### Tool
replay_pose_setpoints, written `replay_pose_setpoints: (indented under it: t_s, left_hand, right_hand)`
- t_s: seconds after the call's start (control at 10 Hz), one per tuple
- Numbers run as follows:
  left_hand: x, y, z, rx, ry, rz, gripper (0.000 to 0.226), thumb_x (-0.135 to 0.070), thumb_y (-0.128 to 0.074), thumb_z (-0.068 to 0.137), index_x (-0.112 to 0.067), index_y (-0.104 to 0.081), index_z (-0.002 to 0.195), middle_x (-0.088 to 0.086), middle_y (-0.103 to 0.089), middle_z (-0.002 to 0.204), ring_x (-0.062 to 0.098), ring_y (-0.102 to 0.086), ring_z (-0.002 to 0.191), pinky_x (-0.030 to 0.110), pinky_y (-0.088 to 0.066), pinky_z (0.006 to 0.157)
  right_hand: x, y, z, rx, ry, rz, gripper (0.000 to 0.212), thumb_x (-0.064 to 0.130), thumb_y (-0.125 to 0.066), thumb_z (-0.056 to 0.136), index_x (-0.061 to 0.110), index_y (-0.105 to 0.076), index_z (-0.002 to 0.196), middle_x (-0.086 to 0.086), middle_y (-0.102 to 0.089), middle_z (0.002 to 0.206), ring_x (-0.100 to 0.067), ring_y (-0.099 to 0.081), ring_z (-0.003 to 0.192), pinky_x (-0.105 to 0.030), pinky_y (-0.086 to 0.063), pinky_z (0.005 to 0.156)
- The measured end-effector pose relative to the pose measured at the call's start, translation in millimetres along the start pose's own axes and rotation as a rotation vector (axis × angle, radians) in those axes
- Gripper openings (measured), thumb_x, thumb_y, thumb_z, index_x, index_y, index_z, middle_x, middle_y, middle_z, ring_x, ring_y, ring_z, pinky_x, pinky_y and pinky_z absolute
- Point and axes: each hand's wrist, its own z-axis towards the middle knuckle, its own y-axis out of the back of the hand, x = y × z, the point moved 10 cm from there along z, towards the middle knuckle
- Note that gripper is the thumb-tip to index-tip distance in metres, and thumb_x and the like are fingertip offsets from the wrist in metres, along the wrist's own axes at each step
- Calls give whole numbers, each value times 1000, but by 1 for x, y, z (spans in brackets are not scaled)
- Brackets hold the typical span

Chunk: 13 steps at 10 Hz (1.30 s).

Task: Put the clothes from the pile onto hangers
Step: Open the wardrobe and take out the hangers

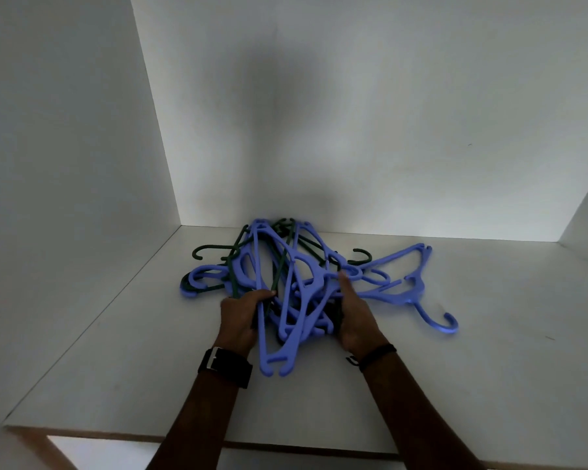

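A white shelf [116,361] inside a dim white cupboard, closed in by a back wall [353,113] and 2 side panels. A tangled heap of blue and dark green hangers [296,276] lies mid-shelf, near the back wall, hooks pointing every way. The left hand [243,315] grips several hangers; the right hand [355,317] clasps the heap's other side. 1 blue hanger [404,286] lies rightward, its hook toward the front right

head cam, fwd-down, close over shelf [455,385]
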Motion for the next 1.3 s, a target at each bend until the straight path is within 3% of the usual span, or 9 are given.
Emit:
replay_pose_setpoints:
  t_s: [0.1, 0.2, 0.3, 0.5, 0.8, 0.9, 1.1, 1.2, 1.3]
  left_hand:
    - [9, -13, -4, 89, 92, 9, 13, -1, -57, 87, -2, -58, 100, 11, -60, 79, 20, -58, 68, 26, -52, 57]
    - [10, -19, 0, 100, 95, 5, 23, -3, -57, 87, -1, -54, 110, 11, -57, 84, 21, -56, 71, 26, -53, 54]
    - [8, -21, 3, 87, 61, 15, 29, 0, -58, 86, 2, -54, 115, 11, -57, 82, 20, -56, 68, 18, -50, 43]
    - [6, -14, 13, 104, 20, 12, 54, -1, -59, 84, 7, -41, 135, 16, -54, 100, 20, -56, 72, 18, -51, 45]
    - [9, -28, 5, 203, 39, -237, 80, -9, -85, 61, 6, -41, 126, 20, -57, 85, 23, -65, 59, 28, -53, 54]
    - [9, -36, 1, 243, 28, -286, 106, -7, -91, 53, 10, -32, 139, 24, -58, 99, 35, -67, 73, 39, -56, 61]
    - [8, -40, 2, 273, 13, -296, 98, 8, -79, 62, 2, -25, 143, 27, -57, 100, 29, -67, 60, 35, -55, 52]
    - [8, -46, 2, 303, 17, -273, 81, 14, -65, 77, -8, -24, 142, 21, -58, 85, 24, -64, 52, 34, -55, 49]
    - [9, -52, 0, 320, 9, -275, 94, 0, -78, 66, -17, -25, 142, 25, -65, 106, 37, -70, 84, 43, -59, 64]
  right_hand:
    - [-5, 12, 8, -35, -158, 142, 70, 61, -33, 94, 1, -64, 108, -20, -71, 80, -30, -70, 65, -36, -57, 50]
    - [-4, 18, 14, -56, -229, 156, 59, 52, -33, 99, 4, -66, 90, -16, -71, 70, -28, -69, 56, -34, -56, 46]
    - [3, 25, 26, -73, -177, -6, 37, 31, -41, 102, 7, -62, 85, -12, -70, 66, -24, -68, 54, -30, -56, 46]
    - [21, 10, 24, -99, 49, -253, 21, 28, -46, 99, 13, -55, 86, -8, -51, 80, -18, -48, 67, -28, -42, 55]
    - [25, 9, 16, 15, 54, -146, 26, 13, -45, 99, 13, -52, 74, -4, -49, 68, -17, -51, 62, -25, -45, 53]
    - [23, 6, 6, 73, 70, -93, 31, 9, -38, 101, 11, -54, 74, -5, -58, 60, -15, -60, 51, -23, -49, 45]
    - [9, -5, 0, 138, 74, -74, 22, 17, -38, 102, 7, -55, 93, -5, -53, 57, -19, -47, 47, -25, -41, 41]
    - [12, -5, 0, 84, 28, -78, 40, 21, -36, 101, 11, -61, 71, -6, -48, 52, -18, -40, 45, -21, -35, 37]
    - [10, 0, 5, 9, -25, -52, 44, 46, -53, 89, 8, -54, 67, -14, -45, 57, -19, -39, 43, -22, -36, 40]
